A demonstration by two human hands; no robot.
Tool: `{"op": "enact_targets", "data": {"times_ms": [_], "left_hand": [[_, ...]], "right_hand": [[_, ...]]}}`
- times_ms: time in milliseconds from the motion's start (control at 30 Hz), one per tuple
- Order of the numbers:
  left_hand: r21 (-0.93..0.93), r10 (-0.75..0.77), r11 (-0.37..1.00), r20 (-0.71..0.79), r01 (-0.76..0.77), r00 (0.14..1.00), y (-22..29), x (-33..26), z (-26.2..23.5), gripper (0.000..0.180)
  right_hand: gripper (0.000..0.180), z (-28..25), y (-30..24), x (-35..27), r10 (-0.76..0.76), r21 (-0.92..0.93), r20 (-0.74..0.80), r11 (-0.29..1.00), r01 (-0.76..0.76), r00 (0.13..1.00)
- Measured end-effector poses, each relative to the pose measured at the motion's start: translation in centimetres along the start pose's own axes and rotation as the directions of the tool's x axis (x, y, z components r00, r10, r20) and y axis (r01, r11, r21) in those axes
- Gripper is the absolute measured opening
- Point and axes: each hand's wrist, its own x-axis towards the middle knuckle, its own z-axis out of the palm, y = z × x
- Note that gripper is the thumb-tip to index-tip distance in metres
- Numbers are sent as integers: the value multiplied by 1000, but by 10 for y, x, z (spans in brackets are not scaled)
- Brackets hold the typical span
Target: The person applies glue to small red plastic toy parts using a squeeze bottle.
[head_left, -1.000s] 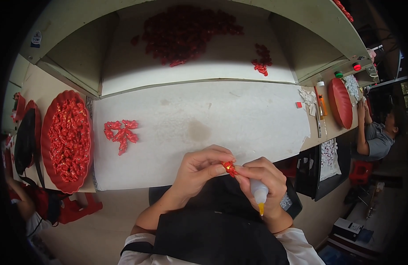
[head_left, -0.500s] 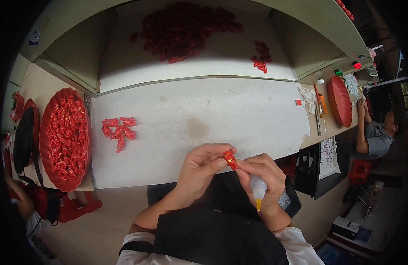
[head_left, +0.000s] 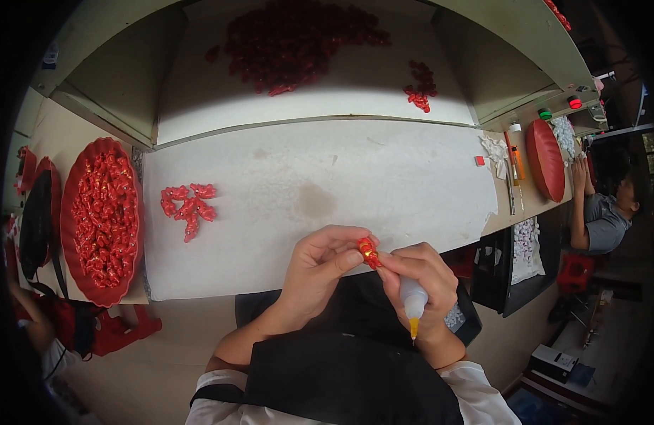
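Between its thumb and fingers my left hand (head_left: 314, 273) pinches a small shiny red figurine (head_left: 369, 251) with gold markings. My right hand (head_left: 432, 290) has a white squeeze bottle (head_left: 414, 301) tucked in its grip, the yellow needle tip (head_left: 413, 328) pointing down. The right thumb and forefinger also touch the figurine's lower right end. Both hands are just above the near edge of the white sheet (head_left: 256, 255). Several similar red figurines (head_left: 191, 207) lie loosely grouped on the sheet's left side.
At left, a scalloped red tray (head_left: 67, 234) is full of red figurines. A booth (head_left: 104, 117) at the back holds a dark heap of them (head_left: 299, 46) and a smaller cluster (head_left: 420, 88). Another red tray (head_left: 544, 161) and a brush (head_left: 511, 191) lie at right, near a co-worker (head_left: 605, 216).
The red figurine has turned slightly in my fingers, showing more of its gold-marked side. My hands stay almost in place, and the whole view has shifted a little.
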Motion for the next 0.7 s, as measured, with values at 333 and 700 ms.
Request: {"op": "enact_targets", "data": {"times_ms": [333, 700], "left_hand": [[13, 3, 1000, 3, -3, 1000, 0, -1, -1, 21], [26, 29, 999, 11, -30, 1000, -2, -1, -3, 21]], "right_hand": [[27, 0, -1, -1, 1, 5, -3, 1000, -1, 1000], [26, 2, 0, -1, -11, 9, -8, 1000, 12, 1000]]}}
